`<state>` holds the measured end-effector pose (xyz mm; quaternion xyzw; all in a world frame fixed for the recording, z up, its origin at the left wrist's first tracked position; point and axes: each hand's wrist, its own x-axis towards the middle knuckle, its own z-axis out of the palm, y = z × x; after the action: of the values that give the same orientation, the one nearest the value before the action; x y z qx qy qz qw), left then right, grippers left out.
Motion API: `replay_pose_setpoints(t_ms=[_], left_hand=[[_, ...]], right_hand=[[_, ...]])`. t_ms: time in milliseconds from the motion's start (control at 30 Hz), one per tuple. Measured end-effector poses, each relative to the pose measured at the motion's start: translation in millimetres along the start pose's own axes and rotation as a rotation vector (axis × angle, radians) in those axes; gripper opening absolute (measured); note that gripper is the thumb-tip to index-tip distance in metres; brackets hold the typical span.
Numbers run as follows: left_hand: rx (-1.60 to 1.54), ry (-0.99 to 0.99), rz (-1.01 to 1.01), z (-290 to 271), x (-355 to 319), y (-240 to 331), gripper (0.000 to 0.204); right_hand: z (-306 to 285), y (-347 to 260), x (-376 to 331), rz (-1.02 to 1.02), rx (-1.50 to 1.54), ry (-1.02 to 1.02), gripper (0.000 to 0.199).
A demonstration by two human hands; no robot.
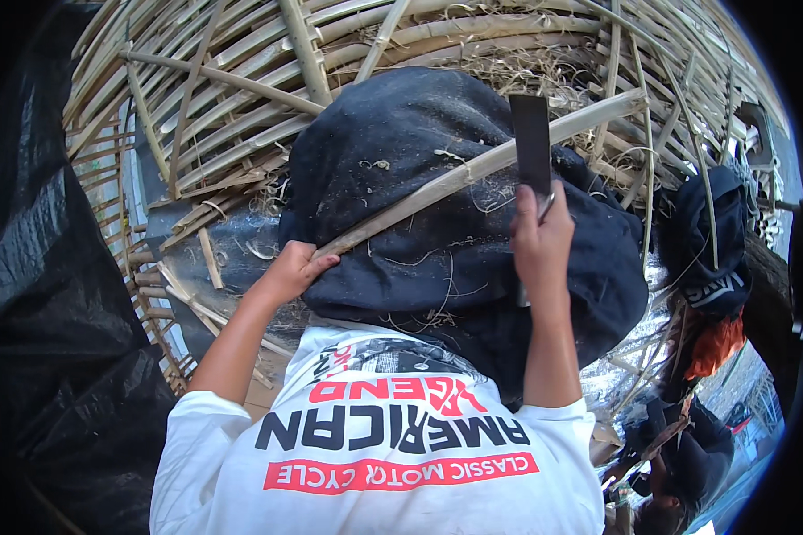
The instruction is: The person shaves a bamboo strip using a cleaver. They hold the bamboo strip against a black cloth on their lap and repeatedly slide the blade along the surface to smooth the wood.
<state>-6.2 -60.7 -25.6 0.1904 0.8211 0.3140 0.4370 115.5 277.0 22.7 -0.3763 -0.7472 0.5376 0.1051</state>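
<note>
Both closed: left grip (296, 270) around bamboo strip (428, 194), right grip (542, 236) around knife (532, 138).

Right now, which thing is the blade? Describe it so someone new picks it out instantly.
Find the big black cloth in the middle of the view. On its right side, the right hand grips the blade, which points up the picture and overlaps a long pale strip. It is dark, broad and square-ended, unlike the slim, pale slats beyond.
</note>
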Motion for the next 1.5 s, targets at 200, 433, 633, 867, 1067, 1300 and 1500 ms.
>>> replay_pose_setpoints(t_ms=[200,433,633,867,1067,1300,1500], left_hand=[[0.025,0.021,0.018,-5,-1,-1,0.065],[0.071,0.089,0.01,3,-7,-7,0.065],[0.031,0.038,0.0,1,-4,8,0.064],[0.063,0.048,-0.029,0,-7,0,0.061],[0.052,0.092,0.053,3,-12,-2,0.065],[0.034,0.083,0.031,8,-10,-5,0.065],[0.068,0.101,-0.022,7,-10,-1,0.062]], right_hand=[[-6,-3,-12,-0.126,-0.377,-0.248,0.028],[25,-5,-20,-0.078,-0.233,-0.241,0.036],[-4,-13,-1,0.035,-0.087,-0.103,0.025],[12,-11,-26,-0.07,-0.31,-0.226,0.028],[26,29,-27,-0.152,-0.202,-0.016,0.031],[-4,-5,8,-0.042,-0.133,-0.101,0.027],[5,-5,-14,-0.154,-0.27,-0.273,0.03]])
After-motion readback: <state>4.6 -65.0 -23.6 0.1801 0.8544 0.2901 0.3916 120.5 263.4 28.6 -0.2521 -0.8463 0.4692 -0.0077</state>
